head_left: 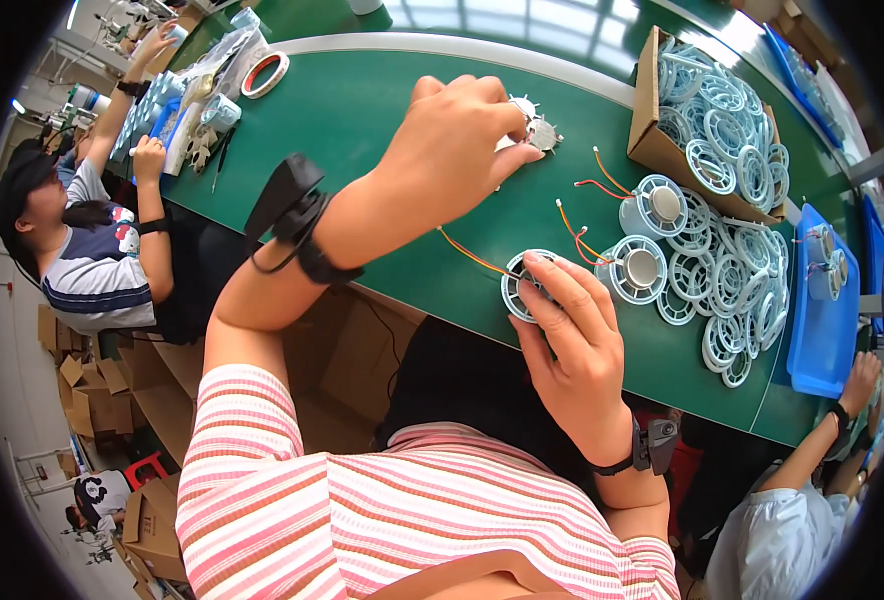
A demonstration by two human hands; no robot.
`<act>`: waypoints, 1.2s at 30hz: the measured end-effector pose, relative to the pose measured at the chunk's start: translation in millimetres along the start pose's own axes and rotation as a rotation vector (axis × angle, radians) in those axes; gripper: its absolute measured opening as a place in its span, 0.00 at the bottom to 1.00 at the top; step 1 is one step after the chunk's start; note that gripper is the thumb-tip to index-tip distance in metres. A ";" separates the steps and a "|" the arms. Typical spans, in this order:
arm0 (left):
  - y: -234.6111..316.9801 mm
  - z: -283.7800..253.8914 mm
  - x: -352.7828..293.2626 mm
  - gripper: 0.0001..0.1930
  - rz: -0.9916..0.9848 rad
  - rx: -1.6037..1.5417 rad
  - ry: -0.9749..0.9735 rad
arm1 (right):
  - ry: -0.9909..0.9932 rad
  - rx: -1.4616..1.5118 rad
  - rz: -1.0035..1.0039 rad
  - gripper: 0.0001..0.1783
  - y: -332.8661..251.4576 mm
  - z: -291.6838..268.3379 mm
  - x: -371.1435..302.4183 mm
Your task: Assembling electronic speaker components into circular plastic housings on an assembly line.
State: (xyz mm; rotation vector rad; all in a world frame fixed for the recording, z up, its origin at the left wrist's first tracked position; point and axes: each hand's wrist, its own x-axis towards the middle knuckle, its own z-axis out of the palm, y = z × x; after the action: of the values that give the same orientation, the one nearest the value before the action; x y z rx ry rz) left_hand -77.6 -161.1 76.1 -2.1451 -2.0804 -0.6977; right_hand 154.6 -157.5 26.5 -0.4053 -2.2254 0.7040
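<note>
My left hand reaches over the middle of the green table, fingers curled and thumb bent in. Its fingertips are at a small cluster of round silvery parts; what they pinch is hidden. Near the front edge, my right hand grips a light blue spoked round housing, fingers on top and thumb at the side. Red and yellow wires run from that housing toward the left. Just right of it stand two similar housings, each with a silver disc in the middle, one nearer and one farther.
Light blue rings lie in a heap on the right and fill a cardboard box behind. A blue tray holds more wired housings. Far left are a tape roll and a seated co-worker; another person's arm is at right.
</note>
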 end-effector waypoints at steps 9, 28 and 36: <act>-23.2 10.9 23.1 0.07 0.054 0.052 -0.012 | 0.004 -0.029 0.000 0.21 -0.3 -4.3 -4.6; 58.8 -29.9 -60.8 0.08 -0.358 -1.653 -0.281 | 0.083 0.882 0.324 0.31 -11.2 -40.5 15.0; 60.6 -11.1 -70.3 0.04 -0.308 -1.778 -0.245 | 0.062 0.742 0.161 0.25 2.1 -38.1 3.2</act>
State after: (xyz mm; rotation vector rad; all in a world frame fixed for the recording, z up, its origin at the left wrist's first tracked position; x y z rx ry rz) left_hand -20.7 -235.2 75.8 -2.2238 -1.9229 -3.3744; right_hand 180.9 -140.6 48.6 -0.2192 -1.7219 1.4981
